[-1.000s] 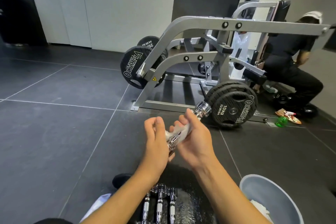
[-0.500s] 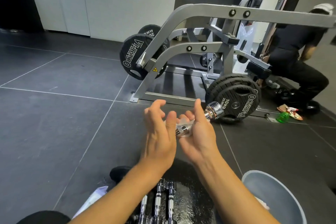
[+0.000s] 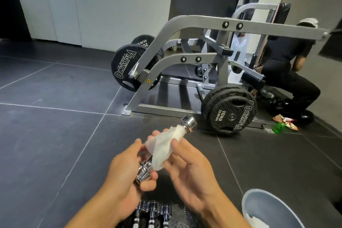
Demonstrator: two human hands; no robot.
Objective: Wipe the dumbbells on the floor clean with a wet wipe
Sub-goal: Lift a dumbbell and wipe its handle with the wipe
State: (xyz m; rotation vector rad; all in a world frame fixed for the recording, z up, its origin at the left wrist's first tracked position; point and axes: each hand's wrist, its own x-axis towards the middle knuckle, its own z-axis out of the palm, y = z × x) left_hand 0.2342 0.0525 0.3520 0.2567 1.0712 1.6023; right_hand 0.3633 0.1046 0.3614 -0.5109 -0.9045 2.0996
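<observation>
White "OLYMPIA 10 kg" plate (image 3: 230,116) lettering

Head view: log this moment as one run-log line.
left hand: holds chrome dumbbell by near end | right hand: wraps wet wipe round handle | phase: wiping | more dumbbells on floor

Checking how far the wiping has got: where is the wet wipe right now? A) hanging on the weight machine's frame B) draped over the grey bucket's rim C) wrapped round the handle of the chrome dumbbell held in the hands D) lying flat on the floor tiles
C: the wet wipe wraps the handle of the chrome dumbbell, whose near end the left hand grips, with the right hand at the wipe.
</observation>
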